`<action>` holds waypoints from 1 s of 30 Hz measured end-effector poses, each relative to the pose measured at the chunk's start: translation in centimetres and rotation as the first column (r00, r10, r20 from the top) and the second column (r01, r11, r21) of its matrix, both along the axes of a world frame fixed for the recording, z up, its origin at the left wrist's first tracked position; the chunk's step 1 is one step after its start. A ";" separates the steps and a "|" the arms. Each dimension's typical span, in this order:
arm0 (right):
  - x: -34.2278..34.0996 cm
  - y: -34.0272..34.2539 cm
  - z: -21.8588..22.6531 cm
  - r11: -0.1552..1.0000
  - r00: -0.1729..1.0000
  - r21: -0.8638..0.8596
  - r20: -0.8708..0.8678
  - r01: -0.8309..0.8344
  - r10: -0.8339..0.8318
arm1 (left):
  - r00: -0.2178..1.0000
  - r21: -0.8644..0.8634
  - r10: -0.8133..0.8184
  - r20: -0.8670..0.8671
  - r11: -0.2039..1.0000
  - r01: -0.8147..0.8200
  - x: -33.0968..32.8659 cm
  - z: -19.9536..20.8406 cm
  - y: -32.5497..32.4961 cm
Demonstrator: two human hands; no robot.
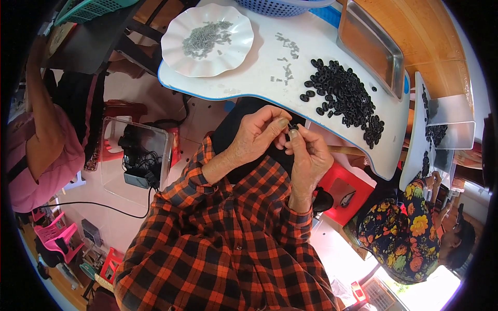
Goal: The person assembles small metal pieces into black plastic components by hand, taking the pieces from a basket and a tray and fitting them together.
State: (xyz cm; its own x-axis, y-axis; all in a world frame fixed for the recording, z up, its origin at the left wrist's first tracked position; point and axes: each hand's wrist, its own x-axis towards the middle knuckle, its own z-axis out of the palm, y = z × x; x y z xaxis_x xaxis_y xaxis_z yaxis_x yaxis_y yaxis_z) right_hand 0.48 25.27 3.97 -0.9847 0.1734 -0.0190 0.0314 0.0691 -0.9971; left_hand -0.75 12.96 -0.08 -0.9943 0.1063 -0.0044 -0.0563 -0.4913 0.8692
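Over my lap, just off the table's near edge, my left hand (253, 137) and my right hand (310, 157) meet fingertip to fingertip. Both are closed in a pinch around a small black plastic part (293, 126), mostly hidden by the fingers. On the white table (270, 85), beyond my right hand, spreads a pile of small black oval parts (342, 90), some with holes. Small translucent pieces (288, 46) lie loose left of that pile. More translucent pieces (205, 39) sit in a white wavy-rimmed plate (174, 56) at the far left.
A metal tray (371, 46) and a blue basket (282, 7) stand at the back. Red stools (345, 192) are by the table. A clear bin (136, 155) with black cables is on my left. People sit on both sides, one in a flowered top (402, 233).
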 end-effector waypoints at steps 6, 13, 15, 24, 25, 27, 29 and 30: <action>0.2 0.0 0.1 0.999 1.000 -0.029 -0.012 -0.026 0.025 | 0.997 -0.153 0.015 -0.069 0.988 -0.025 0.1 -0.3 0.1; 0.3 -0.2 0.0 0.999 1.000 0.041 -0.013 -0.023 0.023 | 0.996 -0.183 0.044 -0.077 0.981 -0.058 0.2 -0.4 0.0; 0.3 -0.1 0.1 0.998 1.000 0.061 -0.018 -0.023 0.024 | 0.995 -0.204 0.028 -0.091 0.978 -0.047 0.1 -0.1 0.0; -0.1 0.1 -0.6 0.995 0.998 0.085 -0.045 -0.050 0.054 | 0.997 -0.193 0.048 -0.063 0.979 -0.059 0.3 -0.6 0.7; -0.1 0.3 -0.8 0.996 0.998 0.078 -0.040 -0.053 0.056 | 0.998 -0.186 0.033 -0.050 0.982 -0.041 0.3 -0.8 0.7; -0.1 0.6 -0.9 0.996 0.998 0.071 -0.036 -0.054 0.056 | 0.999 -0.132 0.027 -0.035 0.991 -0.031 0.3 -1.1 0.9; -0.1 0.9 -0.9 0.994 0.999 0.095 -0.003 -0.050 0.050 | 1.000 -0.078 0.018 -0.021 0.997 -0.019 0.2 -1.0 0.9; -0.1 1.0 -0.7 0.994 0.999 0.094 -0.005 -0.047 0.048 | 1.000 -0.050 0.014 0.000 0.999 -0.014 0.2 -0.8 0.8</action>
